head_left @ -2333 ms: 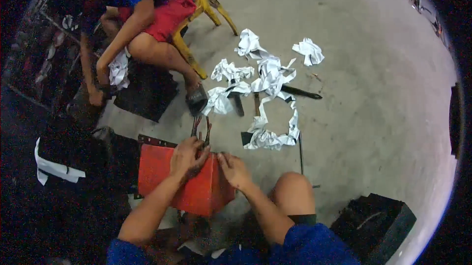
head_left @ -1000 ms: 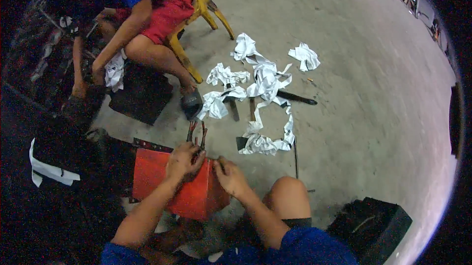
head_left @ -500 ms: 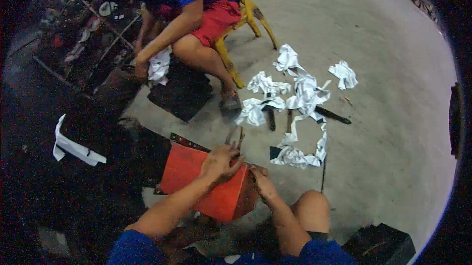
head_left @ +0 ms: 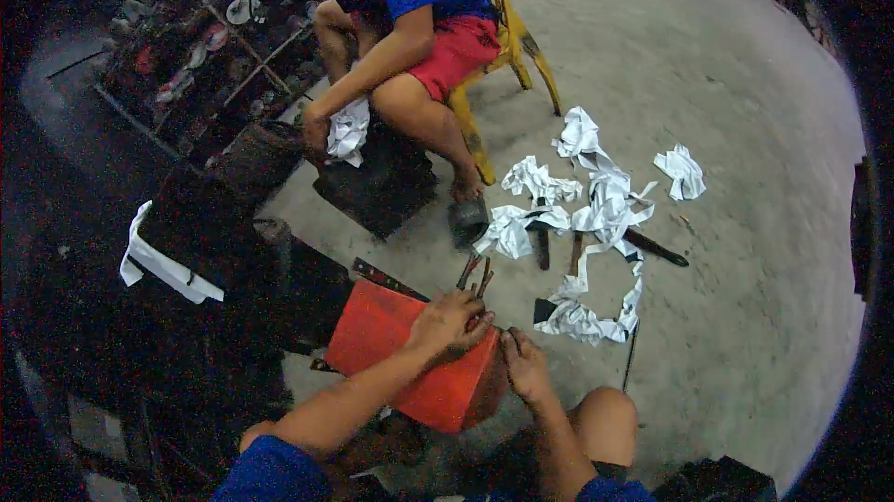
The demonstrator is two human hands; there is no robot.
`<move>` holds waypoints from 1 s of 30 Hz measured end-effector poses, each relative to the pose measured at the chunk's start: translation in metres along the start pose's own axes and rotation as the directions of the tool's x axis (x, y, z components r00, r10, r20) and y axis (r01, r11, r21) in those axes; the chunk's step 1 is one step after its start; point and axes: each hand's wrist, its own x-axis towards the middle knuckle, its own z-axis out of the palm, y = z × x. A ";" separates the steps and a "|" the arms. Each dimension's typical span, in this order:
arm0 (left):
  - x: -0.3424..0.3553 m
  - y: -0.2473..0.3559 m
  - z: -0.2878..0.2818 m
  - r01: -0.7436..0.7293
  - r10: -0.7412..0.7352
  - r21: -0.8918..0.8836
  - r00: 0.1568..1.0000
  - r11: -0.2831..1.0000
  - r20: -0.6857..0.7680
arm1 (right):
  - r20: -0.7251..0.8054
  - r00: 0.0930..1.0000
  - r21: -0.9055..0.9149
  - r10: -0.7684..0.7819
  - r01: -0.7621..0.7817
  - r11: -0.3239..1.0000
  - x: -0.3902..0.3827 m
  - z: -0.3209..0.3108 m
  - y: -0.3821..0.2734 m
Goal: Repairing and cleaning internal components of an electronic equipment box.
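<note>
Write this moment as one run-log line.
left hand: on red box, by dark prongs | right hand: at box's right edge | floor: crumpled white sheets | co-worker: seated on yellow chair

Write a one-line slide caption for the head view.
Bare left hand on an orange-red, angular box, right hand at its edge; crumpled white sheets lie on the grey floor beyond.

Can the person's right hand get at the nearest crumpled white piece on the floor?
Probably yes: nothing visible stands between the right hand and the white piece, though the hand is at the edge of the red box.
</note>
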 end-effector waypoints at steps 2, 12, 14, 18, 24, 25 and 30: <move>0.001 0.002 0.006 0.018 -0.018 0.012 1.000 1.000 0.026 | 0.175 0.984 0.126 -0.020 -0.002 0.992 0.001 -0.007 0.021; -0.003 -0.014 -0.005 0.118 -0.120 0.047 0.992 0.992 0.028 | 0.116 0.982 -0.275 0.149 -0.113 0.955 0.042 -0.093 -0.035; -0.001 -0.007 -0.012 0.112 -0.112 0.037 0.994 0.993 0.011 | -0.026 0.999 -0.516 0.042 -0.049 0.855 0.074 -0.129 0.030; -0.016 -0.031 -0.004 0.199 -0.200 0.020 0.973 0.980 0.111 | -0.227 0.971 -0.430 0.073 -0.167 0.887 0.128 -0.155 0.112; 0.000 -0.010 0.002 0.054 -0.052 -0.015 0.992 0.998 0.113 | -0.214 0.975 -0.545 0.054 -0.165 0.822 0.141 -0.164 0.287; 0.000 -0.006 -0.001 0.018 -0.016 -0.021 0.995 1.000 0.103 | -0.259 0.966 -0.525 -0.026 -0.118 0.843 0.142 -0.159 0.302; -0.005 -0.008 -0.013 -0.027 0.027 0.033 1.000 0.999 -0.008 | -0.289 0.930 -0.264 0.225 -0.303 0.915 0.157 -0.128 0.303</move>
